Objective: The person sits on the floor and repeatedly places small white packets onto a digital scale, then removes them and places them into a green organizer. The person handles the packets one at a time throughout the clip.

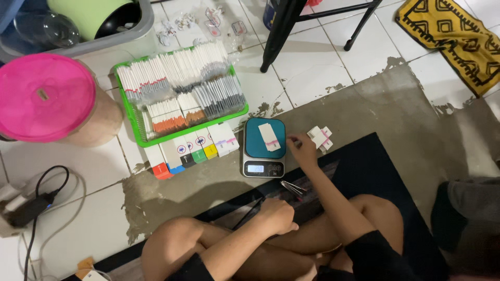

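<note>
1. The person sits cross-legged on the floor (pixel 364 78), on a dark mat (pixel 364 166), and looks down at a small digital scale (pixel 264 147) with a teal platform.

2. A white packet (pixel 270 137) lies flat on the platform. Its long axis runs about from 11 o'clock to 5 o'clock.

3. The right hand (pixel 302 148) is at the scale's 3 o'clock edge — the fingers are bent and pinched together near the packet's lower corner. I cannot tell if they grip something or only touch the rim.

4. From this hand the packet lies at 9 o'clock, very near. A small pile of similar white packets (pixel 320 138) with a pink mark lies just beside the hand, at about 1 o'clock from it.

5. The left hand (pixel 278 214) rests at 6 o'clock from the scale, over the knee. It is closed around metal tweezers (pixel 292 188), whose tips point toward 1 o'clock. This hand is clearly farther from the packet than the right one.

6. At 10 o'clock from the scale stands a green tray (pixel 136 134) full of white sachets — a row of small coloured boxes (pixel 192 151) lies along its near side.
</note>
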